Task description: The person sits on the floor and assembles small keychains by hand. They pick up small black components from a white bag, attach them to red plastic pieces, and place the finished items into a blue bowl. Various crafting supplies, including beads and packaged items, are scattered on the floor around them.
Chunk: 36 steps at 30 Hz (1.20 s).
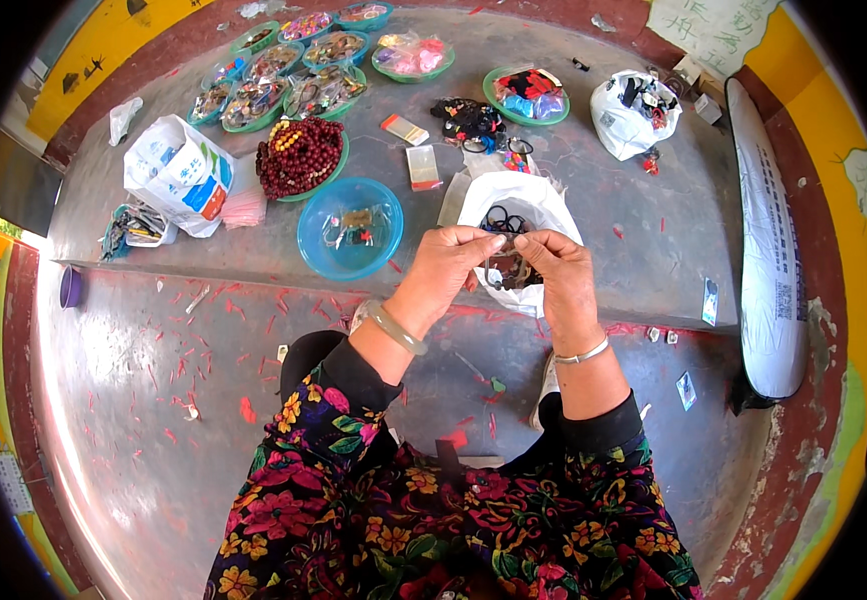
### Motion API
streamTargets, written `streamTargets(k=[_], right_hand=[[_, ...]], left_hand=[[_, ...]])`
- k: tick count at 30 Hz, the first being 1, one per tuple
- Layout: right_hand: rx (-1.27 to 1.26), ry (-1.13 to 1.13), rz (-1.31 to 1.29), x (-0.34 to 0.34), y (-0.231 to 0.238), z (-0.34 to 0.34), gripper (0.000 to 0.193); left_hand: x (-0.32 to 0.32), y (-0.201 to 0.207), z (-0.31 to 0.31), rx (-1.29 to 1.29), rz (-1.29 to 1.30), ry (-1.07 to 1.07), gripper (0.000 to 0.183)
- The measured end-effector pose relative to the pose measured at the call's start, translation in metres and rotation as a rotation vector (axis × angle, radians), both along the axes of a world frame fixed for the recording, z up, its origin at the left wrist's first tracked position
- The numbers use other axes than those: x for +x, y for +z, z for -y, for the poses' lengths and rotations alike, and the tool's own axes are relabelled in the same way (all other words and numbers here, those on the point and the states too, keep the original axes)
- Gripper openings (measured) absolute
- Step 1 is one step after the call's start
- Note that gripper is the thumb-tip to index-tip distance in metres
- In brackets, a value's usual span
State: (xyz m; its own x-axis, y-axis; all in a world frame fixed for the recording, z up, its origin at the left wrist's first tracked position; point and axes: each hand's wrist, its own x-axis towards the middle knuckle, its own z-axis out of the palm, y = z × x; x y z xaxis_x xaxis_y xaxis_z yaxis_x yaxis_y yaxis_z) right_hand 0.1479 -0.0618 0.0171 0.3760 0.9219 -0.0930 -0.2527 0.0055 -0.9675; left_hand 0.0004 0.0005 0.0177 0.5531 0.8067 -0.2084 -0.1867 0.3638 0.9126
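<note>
My left hand (445, 262) and my right hand (565, 278) meet just in front of me, thumbs and forefingers pinched close together. Between them they hold a dark loop, apparently a bracelet (487, 272), which hangs down below the fingertips. Its fine detail is too small to make out. Right under it stands an open white plastic bag (545, 202) with black cord loops (505, 218) inside. To the left of my hands is a blue plastic basin (321, 262) holding a few small packets and pieces.
Dark red bead strings (298, 160) lie heaped in a green basin. Several trinket-filled baskets stand at the far left. Black bands (468, 120), a clear box (422, 167) and a filled white bag (608, 125) sit on the raised ledge. A long wrapped roll (768, 240) leans at right.
</note>
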Motion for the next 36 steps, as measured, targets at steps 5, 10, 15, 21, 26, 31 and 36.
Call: streamTargets(k=[5,10,15,21,26,31,36], right_hand=[[0.047,-0.025,-0.039,-0.002,0.000,0.001,0.009],[0.062,-0.049,-0.041,-0.005,-0.002,0.000,0.010],[-0.001,-0.101,-0.127,0.001,0.001,0.000,0.013],[-0.024,-0.091,0.040,0.001,-0.001,-0.001,0.024],[-0.032,-0.058,-0.003,0.009,-0.004,0.000,0.024],[-0.068,0.003,-0.023,0.008,0.002,0.001,0.023],[-0.055,0.004,-0.030,0.016,0.002,0.007,0.023]], left_hand=[[0.001,-0.001,0.000,-0.074,0.059,-0.003,0.018],[-0.002,-0.001,-0.001,-0.151,0.083,-0.012,0.018],[-0.001,-0.005,0.001,-0.140,0.080,-0.129,0.018],[-0.011,-0.018,-0.002,-0.148,0.010,-0.023,0.018],[-0.035,-0.047,-0.015,-0.256,0.028,0.166,0.016],[-0.058,-0.080,-0.027,-0.309,0.046,0.339,0.014],[-0.076,-0.117,-0.071,-0.332,0.312,0.729,0.010]])
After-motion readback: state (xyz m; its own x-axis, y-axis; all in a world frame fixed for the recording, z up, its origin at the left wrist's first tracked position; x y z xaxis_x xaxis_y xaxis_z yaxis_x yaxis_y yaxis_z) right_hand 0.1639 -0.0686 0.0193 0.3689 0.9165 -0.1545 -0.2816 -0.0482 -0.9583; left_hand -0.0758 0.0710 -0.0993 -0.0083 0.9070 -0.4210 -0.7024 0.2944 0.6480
